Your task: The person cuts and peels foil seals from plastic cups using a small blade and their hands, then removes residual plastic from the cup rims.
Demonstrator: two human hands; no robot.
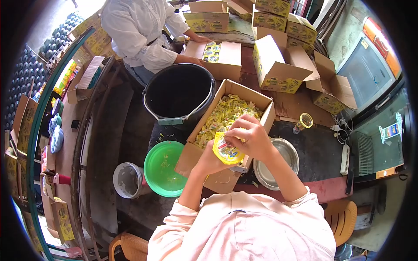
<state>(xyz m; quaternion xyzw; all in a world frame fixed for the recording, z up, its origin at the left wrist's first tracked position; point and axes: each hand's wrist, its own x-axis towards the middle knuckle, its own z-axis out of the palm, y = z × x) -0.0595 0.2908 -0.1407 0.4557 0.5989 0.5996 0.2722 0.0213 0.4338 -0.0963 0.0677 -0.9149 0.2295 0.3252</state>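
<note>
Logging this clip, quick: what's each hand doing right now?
Left hand: closed around the yellow cup from the side.
Right hand: fingers bent together at the cup's top; whether they pinch anything can't be told.

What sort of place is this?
Probably a small packing workshop: printed cartons stand stacked at the back, an open box is heaped with small yellow packets, and a co-worker stands at a carton of round tubs.
</note>
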